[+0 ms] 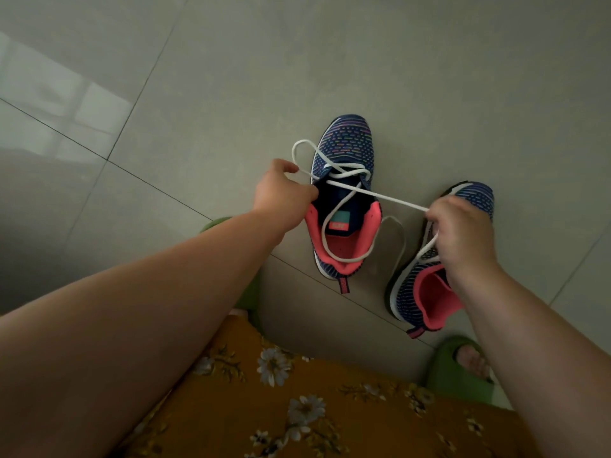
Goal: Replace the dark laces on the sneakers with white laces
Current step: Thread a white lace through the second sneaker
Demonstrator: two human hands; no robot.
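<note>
1. White lace [377, 195] is pulled taut between both hands over the left sneaker [344, 200], probably to even the ends out.
2. Left hand [281, 190] pinches one end, fingers closed tight.
3. Right hand [463, 233] clenches the other end above the second sneaker [429, 289].
4. Both shoes sit mid-floor [198, 94], near a tile seam.
</note>
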